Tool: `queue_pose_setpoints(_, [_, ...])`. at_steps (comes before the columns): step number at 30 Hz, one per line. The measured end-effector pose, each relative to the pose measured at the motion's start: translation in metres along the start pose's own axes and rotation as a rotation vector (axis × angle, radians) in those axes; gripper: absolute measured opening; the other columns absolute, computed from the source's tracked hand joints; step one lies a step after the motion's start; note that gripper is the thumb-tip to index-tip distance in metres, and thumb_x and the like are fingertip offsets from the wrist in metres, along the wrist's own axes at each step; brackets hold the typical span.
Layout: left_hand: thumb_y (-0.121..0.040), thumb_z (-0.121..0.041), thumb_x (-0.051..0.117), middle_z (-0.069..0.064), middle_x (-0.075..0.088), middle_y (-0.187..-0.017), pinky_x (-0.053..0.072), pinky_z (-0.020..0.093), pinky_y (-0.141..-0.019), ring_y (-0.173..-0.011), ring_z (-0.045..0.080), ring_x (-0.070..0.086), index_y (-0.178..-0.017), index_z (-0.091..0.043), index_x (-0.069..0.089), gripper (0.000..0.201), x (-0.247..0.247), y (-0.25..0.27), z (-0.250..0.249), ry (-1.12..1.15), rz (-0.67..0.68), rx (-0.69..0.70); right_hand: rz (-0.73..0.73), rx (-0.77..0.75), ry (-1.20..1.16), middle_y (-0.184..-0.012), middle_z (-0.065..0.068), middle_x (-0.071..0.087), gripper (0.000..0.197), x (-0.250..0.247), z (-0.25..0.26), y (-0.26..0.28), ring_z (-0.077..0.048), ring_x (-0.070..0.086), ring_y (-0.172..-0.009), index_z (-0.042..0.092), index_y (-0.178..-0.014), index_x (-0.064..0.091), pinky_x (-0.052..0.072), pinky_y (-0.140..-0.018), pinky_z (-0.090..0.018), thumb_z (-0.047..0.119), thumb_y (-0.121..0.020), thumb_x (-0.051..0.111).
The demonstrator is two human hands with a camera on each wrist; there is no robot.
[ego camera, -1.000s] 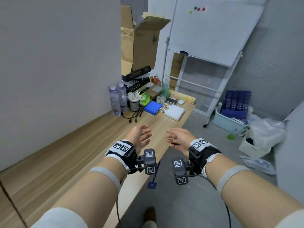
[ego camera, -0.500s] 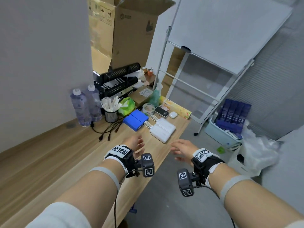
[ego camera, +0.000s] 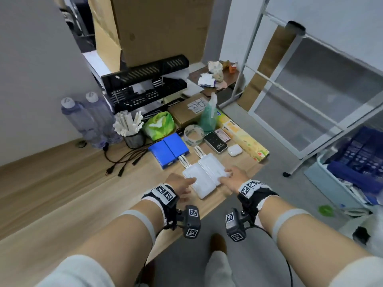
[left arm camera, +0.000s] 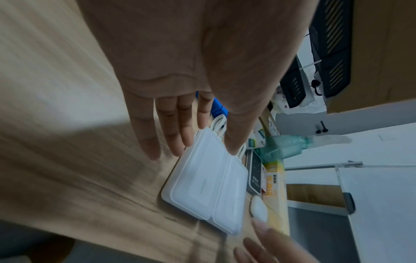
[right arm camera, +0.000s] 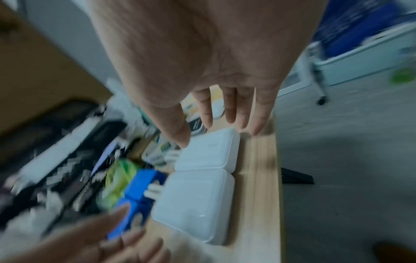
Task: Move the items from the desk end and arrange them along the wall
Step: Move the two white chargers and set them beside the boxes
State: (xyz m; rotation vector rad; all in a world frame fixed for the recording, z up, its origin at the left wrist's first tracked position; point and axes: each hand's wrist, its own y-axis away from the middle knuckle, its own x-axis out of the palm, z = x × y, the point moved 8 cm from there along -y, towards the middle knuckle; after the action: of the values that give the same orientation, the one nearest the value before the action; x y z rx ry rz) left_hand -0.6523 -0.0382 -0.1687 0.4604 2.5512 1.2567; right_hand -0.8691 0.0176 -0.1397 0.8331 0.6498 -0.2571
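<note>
Both hands advanced onto 2 white power banks; long axes run away from person, cables far end; grips released.

Left hand and right hand outstretched, fingers straight.

Cardboard box cut off by the head view's top edge, right wrist view smeared by motion so the black rack is a blur, label print on the small carton too small to read
</note>
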Motion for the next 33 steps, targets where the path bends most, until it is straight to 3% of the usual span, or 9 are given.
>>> queue_pose_setpoints(4, [-0.068, -0.033, 0.085, 0.013, 0.061, -0.078, 0.060, 0.054, -0.076, -0.069, 0.030, 0.064, -0.101, -0.001, 0.062, 0.051, 0.019, -0.018, 0.003, 0.008, -0.132, -0.027, 0.115, -0.120, 0.248, -0.134, -0.013, 0.047, 0.075, 0.015, 0.011, -0.053, -0.034, 0.052, -0.120, 0.021, -0.140, 0.039, 0.045, -0.101, -0.039, 0.039, -0.073, 0.067])
queue_pose_setpoints(6, [-0.075, -0.033, 0.083, 0.010, 0.065, -0.079, 0.061, 0.045, -0.077, -0.072, 0.028, 0.065, -0.099, -0.002, 0.067, 0.043, 0.022, -0.019, 0.003, -0.005, -0.207, -0.034, 0.100, -0.169, 0.333, -0.131, -0.013, 0.052, 0.081, 0.018, 0.018, -0.070, -0.035, 0.052, -0.119, 0.018, -0.137, 0.038, 0.046, -0.100, -0.042, 0.047, -0.067, 0.065])
queue_pose_setpoints(12, [-0.076, -0.038, 0.083, 0.009, 0.072, -0.094, 0.060, 0.038, -0.077, -0.088, 0.028, 0.071, -0.097, -0.004, 0.068, 0.042, 0.028, -0.021, 0.009, 0.088, -0.271, -0.098, 0.258, -0.159, 0.385, -0.129, -0.014, 0.053, 0.083, 0.028, 0.015, -0.100, -0.034, 0.054, -0.118, 0.012, -0.133, 0.043, 0.046, -0.099, -0.041, 0.065, -0.071, 0.062])
queue_pose_setpoints(15, [-0.069, -0.043, 0.084, 0.013, 0.072, -0.111, 0.057, 0.048, -0.089, -0.100, 0.032, 0.070, -0.105, -0.012, 0.067, 0.051, 0.031, -0.025, 0.019, 0.113, -0.240, -0.063, 0.389, -0.236, 0.317, -0.123, -0.008, 0.061, 0.084, 0.046, 0.021, -0.097, -0.029, 0.060, -0.110, 0.012, -0.127, 0.048, 0.049, -0.091, -0.035, 0.065, -0.064, 0.064])
queue_pose_setpoints(18, [-0.056, -0.057, 0.086, 0.014, 0.070, -0.120, 0.053, 0.057, -0.095, -0.108, 0.036, 0.068, -0.110, -0.018, 0.067, 0.069, 0.019, -0.032, 0.050, 0.166, -0.175, -0.076, 0.455, -0.283, 0.326, -0.116, -0.008, 0.058, 0.062, 0.057, 0.033, -0.079, -0.029, 0.059, -0.104, 0.011, -0.126, 0.039, 0.047, -0.084, -0.034, 0.042, -0.080, 0.068])
queue_pose_setpoints(21, [-0.088, -0.035, 0.073, 0.014, 0.069, -0.120, 0.053, 0.055, -0.095, -0.111, 0.037, 0.066, -0.113, -0.018, 0.062, 0.032, 0.001, 0.025, 0.033, 0.342, -0.194, -0.060, 0.539, -0.338, 0.294, -0.117, -0.011, 0.057, 0.051, 0.078, 0.050, -0.058, -0.026, 0.056, -0.098, 0.010, -0.122, 0.041, 0.046, -0.081, -0.034, 0.034, -0.085, 0.066])
queue_pose_setpoints(24, [-0.097, -0.025, 0.062, 0.014, 0.069, -0.120, 0.061, 0.042, -0.075, -0.104, 0.031, 0.068, -0.121, -0.014, 0.059, 0.027, -0.037, 0.057, 0.045, 0.505, -0.289, -0.042, 0.573, -0.352, 0.154, -0.113, -0.012, 0.058, 0.035, 0.103, 0.073, -0.032, -0.026, 0.056, -0.096, 0.009, -0.109, 0.045, 0.044, -0.079, -0.033, 0.031, -0.089, 0.064])
queue_pose_setpoints(27, [-0.097, -0.023, 0.061, 0.016, 0.073, -0.108, 0.060, 0.033, -0.058, -0.093, 0.029, 0.071, -0.117, -0.006, 0.061, 0.025, -0.078, 0.094, 0.065, 0.625, -0.396, -0.043, 0.546, -0.383, 0.064, -0.115, -0.014, 0.062, 0.045, 0.128, 0.108, 0.005, -0.029, 0.060, -0.098, 0.004, -0.118, 0.052, 0.045, -0.079, -0.033, 0.039, -0.091, 0.060])
queue_pose_setpoints(33, [-0.093, -0.036, 0.067, 0.016, 0.073, -0.101, 0.061, 0.040, -0.071, -0.085, 0.029, 0.070, -0.116, -0.002, 0.061, 0.041, -0.174, 0.174, 0.128, 0.817, -0.546, 0.059, 0.589, -0.532, 0.040, -0.112, -0.013, 0.064, 0.048, 0.194, 0.185, 0.120, -0.030, 0.062, -0.100, 0.005, -0.114, 0.057, 0.050, -0.086, -0.037, 0.047, -0.093, 0.053])
